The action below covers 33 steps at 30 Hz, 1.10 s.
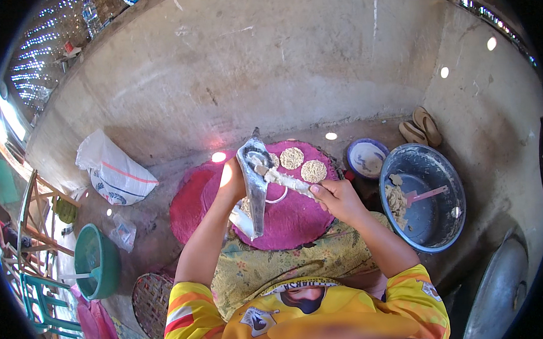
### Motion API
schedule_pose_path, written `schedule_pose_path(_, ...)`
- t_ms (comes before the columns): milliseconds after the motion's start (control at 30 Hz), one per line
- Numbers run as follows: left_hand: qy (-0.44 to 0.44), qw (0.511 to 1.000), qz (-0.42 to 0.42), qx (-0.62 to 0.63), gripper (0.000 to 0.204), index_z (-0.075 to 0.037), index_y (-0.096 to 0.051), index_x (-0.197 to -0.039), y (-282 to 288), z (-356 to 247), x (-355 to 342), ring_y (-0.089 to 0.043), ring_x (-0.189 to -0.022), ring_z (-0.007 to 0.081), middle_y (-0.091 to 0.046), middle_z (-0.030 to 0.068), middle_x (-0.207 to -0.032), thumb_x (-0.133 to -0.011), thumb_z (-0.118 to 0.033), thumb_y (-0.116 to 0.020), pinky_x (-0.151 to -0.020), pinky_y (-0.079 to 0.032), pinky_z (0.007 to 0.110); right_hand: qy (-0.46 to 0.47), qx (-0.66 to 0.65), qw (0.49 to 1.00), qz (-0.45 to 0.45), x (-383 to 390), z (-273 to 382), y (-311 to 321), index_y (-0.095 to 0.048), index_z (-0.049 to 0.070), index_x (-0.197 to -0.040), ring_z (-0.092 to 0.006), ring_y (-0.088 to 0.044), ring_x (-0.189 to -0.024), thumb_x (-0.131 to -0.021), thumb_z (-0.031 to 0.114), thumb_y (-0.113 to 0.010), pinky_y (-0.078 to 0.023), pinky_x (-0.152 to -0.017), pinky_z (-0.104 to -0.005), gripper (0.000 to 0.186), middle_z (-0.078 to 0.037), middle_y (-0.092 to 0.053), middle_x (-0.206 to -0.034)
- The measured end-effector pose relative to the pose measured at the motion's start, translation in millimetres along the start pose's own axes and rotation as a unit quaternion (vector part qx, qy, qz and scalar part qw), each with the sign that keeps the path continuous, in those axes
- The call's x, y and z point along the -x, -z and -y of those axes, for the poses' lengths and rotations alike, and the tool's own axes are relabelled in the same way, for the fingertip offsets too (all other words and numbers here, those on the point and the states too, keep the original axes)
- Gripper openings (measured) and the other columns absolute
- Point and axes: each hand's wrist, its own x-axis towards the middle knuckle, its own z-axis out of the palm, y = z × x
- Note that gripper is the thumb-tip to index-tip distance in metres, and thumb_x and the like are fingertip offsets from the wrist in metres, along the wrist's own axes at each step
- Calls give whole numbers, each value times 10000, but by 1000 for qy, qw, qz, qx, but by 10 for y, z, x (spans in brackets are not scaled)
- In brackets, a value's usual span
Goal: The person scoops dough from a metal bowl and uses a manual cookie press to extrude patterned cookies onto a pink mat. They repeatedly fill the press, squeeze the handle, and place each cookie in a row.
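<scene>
Left hand: the left hand is up over the pink mat, and its grip is closed tight on the top of a grey metal press.
Right hand: the right hand is at 3 o'clock from the press, and its grip is closed on a white stick that is covered in dough.
Press: it stands tilted, with its wide end up by the left hand and its thin end pointing down toward the lap (a white bit hangs at its low end, and I cannot tell what it is).
Stick: its far end touches the press near the top, and its near end is in the right hand.
Pink mat: the round pink mat lies on the floor in front of the person, under both hands.
Flat rounds: two flat dough rounds lie on the mat at 12 o'clock from the right hand, just beside each other.
Blue bowl: a big blue bowl sits at 3 o'clock from the right hand, with dough and a pink spoon in it.
Small dish: a small blue and white dish sits between the mat and the big bowl.
Green bucket: a green bucket stands well apart at 9 o'clock.
White sack: a white sack leans by the wall at 10 o'clock.
Sandals: a pair of sandals lies by the wall at 1 o'clock.
</scene>
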Motion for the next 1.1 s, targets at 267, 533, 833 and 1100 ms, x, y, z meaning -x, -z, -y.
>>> schedule_pose_path(267,10,998,17,53,366,-17,-581,-1031,-82,258,-77,-615,-875,227,-641,128,-948,-732,-209,-665,-746,-482,330,157,218,949,-162,-46,115,-148,-618,49,-946,-286,-565,-624,-797,80,-589,-453,-550,-363,155,-123,-563,-762)
schedule_pose_path(533,51,996,-22,68,366,-6,-570,-992,272,-243,-103,-578,-706,139,-600,58,-857,-644,99,-604,-624,-521,287,203,239,944,-100,204,184,194,-623,99,-925,-280,-585,-647,-783,164,-604,-462,-552,-395,157,-82,-577,-721)
schedule_pose_path(833,72,938,91,327,129,-7,-535,-742,200,-809,-53,-525,-605,200,-516,88,-743,-615,8,-555,-584,-434,331,268,271,923,-45,-95,59,226,-659,118,-812,-237,-603,-629,-735,210,-652,-472,-527,-357,120,-44,-609,-701)
schedule_pose_path(1100,11,913,-18,408,68,-43,-539,-721,206,-771,-190,-521,-618,189,-517,66,-702,-654,-44,-553,-589,-432,351,267,186,937,-126,-79,-317,125,-646,75,-802,-263,-602,-627,-736,173,-655,-468,-534,-358,119,-83,-620,-714)
